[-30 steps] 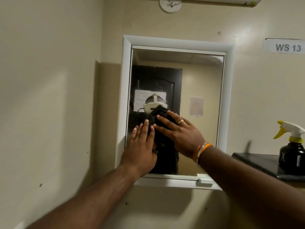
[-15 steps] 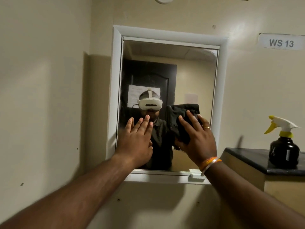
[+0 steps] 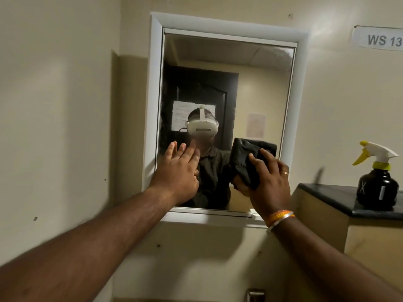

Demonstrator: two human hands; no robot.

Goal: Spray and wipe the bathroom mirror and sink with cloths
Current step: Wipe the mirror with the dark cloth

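A white-framed mirror hangs on the beige wall ahead. My right hand presses a dark cloth flat against the glass near the mirror's lower right corner. My left hand lies flat on the glass at the lower left, fingers spread, holding nothing. A black spray bottle with a white and yellow trigger head stands on a dark ledge to the right. The sink is out of view.
A side wall runs close on the left. A sign reading WS 13 is fixed on the wall at upper right. A small metal fitting shows at the bottom edge below the mirror.
My right hand has carried the cloth across the glass from the middle to the lower right. My left hand has stayed flat on the lower left glass.
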